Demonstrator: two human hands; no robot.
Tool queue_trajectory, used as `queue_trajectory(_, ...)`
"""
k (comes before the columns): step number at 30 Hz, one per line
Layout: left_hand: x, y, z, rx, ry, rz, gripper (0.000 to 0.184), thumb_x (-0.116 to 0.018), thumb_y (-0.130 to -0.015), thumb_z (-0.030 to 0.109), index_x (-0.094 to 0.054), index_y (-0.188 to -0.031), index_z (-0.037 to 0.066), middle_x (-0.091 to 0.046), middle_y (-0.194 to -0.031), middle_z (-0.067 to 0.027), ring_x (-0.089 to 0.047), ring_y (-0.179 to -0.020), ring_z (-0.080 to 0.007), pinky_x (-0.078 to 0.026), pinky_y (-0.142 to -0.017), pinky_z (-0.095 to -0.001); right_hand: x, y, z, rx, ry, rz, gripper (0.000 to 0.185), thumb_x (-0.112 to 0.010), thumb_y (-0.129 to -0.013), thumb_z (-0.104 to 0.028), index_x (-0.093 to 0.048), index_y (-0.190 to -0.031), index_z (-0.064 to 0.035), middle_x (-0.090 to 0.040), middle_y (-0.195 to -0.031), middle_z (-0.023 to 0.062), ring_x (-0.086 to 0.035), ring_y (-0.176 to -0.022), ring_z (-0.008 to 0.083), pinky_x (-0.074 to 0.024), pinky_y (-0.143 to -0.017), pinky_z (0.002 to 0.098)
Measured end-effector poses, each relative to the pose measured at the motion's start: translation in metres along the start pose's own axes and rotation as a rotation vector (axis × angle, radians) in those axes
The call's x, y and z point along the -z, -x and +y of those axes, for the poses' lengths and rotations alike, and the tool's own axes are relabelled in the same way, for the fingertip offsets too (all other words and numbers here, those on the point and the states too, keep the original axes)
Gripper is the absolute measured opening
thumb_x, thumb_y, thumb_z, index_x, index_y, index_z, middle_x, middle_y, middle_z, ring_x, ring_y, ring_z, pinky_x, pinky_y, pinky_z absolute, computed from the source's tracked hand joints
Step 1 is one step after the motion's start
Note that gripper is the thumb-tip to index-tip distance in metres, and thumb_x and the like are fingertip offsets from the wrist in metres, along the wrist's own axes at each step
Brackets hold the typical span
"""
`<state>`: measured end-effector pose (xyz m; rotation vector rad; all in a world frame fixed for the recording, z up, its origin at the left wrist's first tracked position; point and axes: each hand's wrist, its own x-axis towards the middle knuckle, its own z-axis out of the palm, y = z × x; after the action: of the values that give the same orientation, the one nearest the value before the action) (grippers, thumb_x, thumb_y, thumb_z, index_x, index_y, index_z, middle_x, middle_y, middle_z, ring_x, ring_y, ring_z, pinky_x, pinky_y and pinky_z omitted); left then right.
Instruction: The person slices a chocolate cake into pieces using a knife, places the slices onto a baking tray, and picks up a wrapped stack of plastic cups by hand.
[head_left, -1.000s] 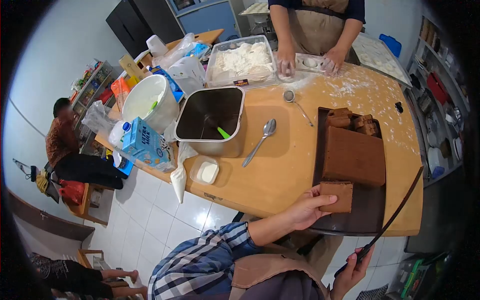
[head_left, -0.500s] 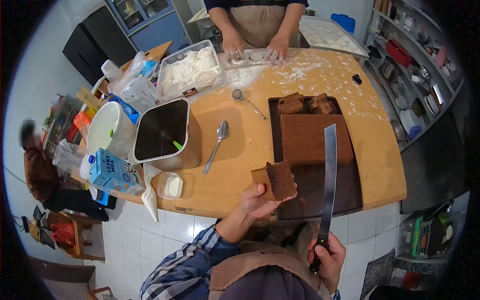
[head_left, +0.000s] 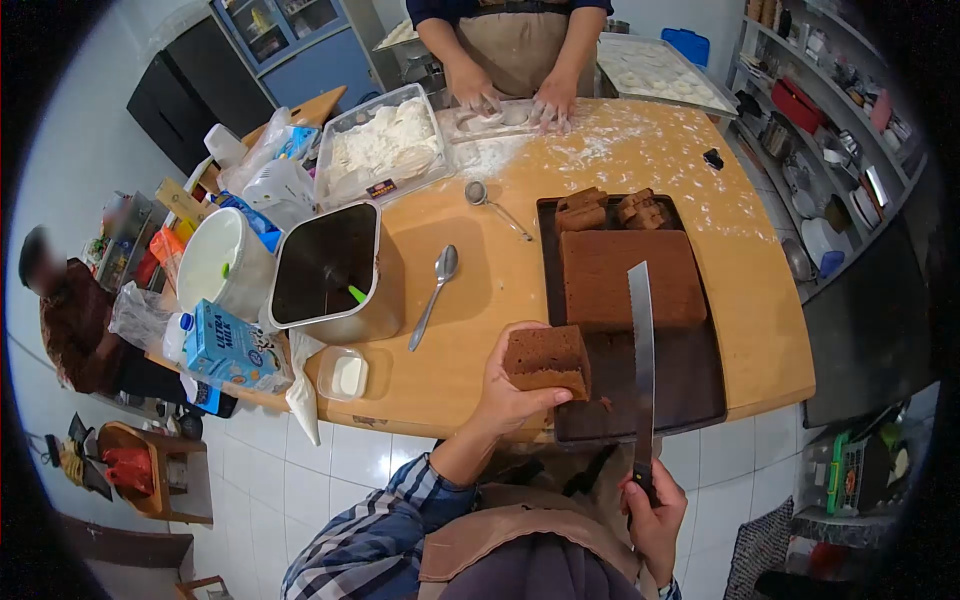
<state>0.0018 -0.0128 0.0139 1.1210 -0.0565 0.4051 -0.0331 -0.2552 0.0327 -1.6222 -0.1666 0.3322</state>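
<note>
A piece of chocolate cake (head_left: 547, 358) is held up in my left hand (head_left: 508, 392), thumb in front and fingers behind it. My right hand (head_left: 655, 512) is wrapped round the black handle of a serrated bread knife (head_left: 645, 365), its long blade pointing up and away. Below them, a dark baking tray (head_left: 640, 405) carries a large block of chocolate cake (head_left: 632, 280). Small cut cake pieces (head_left: 582, 209) stand at the tray's far end. The blade hides a strip of the block and tray.
A metal bin (head_left: 340, 270), spoon (head_left: 435, 295), small strainer (head_left: 497, 208) and little plastic tub (head_left: 343, 374) are left of the tray. A milk carton (head_left: 228, 342) stands by a white bucket (head_left: 225, 262). Across the table, another person's hands (head_left: 515, 110) work beside a flour box (head_left: 385, 145).
My left hand has turned the cake piece and moved slightly up. The knife blade has shifted a little left and is lower. The other person's hands have moved slightly.
</note>
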Motion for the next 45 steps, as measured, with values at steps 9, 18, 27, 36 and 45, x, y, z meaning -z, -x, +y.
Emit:
queue_trajectory(9, -0.009, -0.001, 0.001, 0.193, 0.18, 0.073, 0.061, -0.075, -0.071, 0.0, -0.043, -0.123, 0.005, -0.055, -0.113, -0.0063, -0.054, -0.106, -0.0162, -0.047, -0.091, -0.0333, -0.002, 0.0, 0.002, -0.036, -0.041, 0.015, 0.024, -0.054, -0.085, -0.002, -0.055, -0.108, 0.0058, -0.055, -0.075, 0.002, -0.047, -0.055, 0.0054, -0.0377, -0.049, 0.0199)
queue_trajectory(18, -0.01, -0.003, 0.0, 0.494, 0.579, 0.077, 0.048, -0.063, -0.086, 0.017, -0.042, -0.127, 0.005, -0.053, -0.122, -0.0103, -0.054, -0.112, -0.0248, -0.044, -0.096, -0.0417, -0.002, -0.003, 0.014, 0.128, -0.138, 0.11, 0.041, -0.054, -0.088, -0.015, -0.048, -0.123, 0.0059, -0.054, -0.076, 0.0022, -0.046, -0.056, 0.0074, -0.0371, -0.05, 0.021)
queue_trajectory(27, -0.016, -0.005, 0.001, 0.512, 0.54, 0.07, 0.057, -0.064, -0.085, 0.018, -0.034, -0.133, 0.007, -0.047, -0.129, -0.0081, -0.048, -0.119, -0.0224, -0.044, -0.096, -0.0414, 0.001, -0.004, 0.008, 0.038, -0.1, 0.107, 0.026, -0.053, -0.093, -0.025, -0.058, -0.103, -0.0023, -0.05, -0.07, -0.0022, -0.04, -0.054, 0.0055, -0.0291, -0.047, 0.0204)
queue_trajectory(36, -0.016, -0.006, -0.002, 0.523, 0.563, -0.023, 0.057, -0.064, -0.086, 0.019, -0.033, -0.132, 0.008, -0.047, -0.129, -0.0067, -0.048, -0.12, -0.0197, -0.042, -0.099, -0.0391, 0.002, -0.006, 0.014, 0.142, -0.051, 0.146, 0.024, -0.053, -0.093, -0.026, -0.057, -0.1, -0.003, -0.052, -0.073, -0.0009, -0.039, -0.054, 0.0064, -0.0297, -0.047, 0.0222)
queue_trajectory(45, -0.021, -0.007, -0.022, 0.577, 0.686, -0.103, 0.053, -0.068, -0.083, 0.018, -0.042, -0.128, 0.012, -0.053, -0.125, -0.0039, -0.052, -0.117, -0.0189, -0.043, -0.099, -0.0375, 0.004, -0.005, 0.022, 0.216, 0.037, 0.213, 0.039, -0.059, -0.09, -0.026, -0.055, -0.121, -0.0037, -0.058, -0.081, 0.0031, -0.039, -0.053, 0.0068, -0.0297, -0.045, 0.0242)
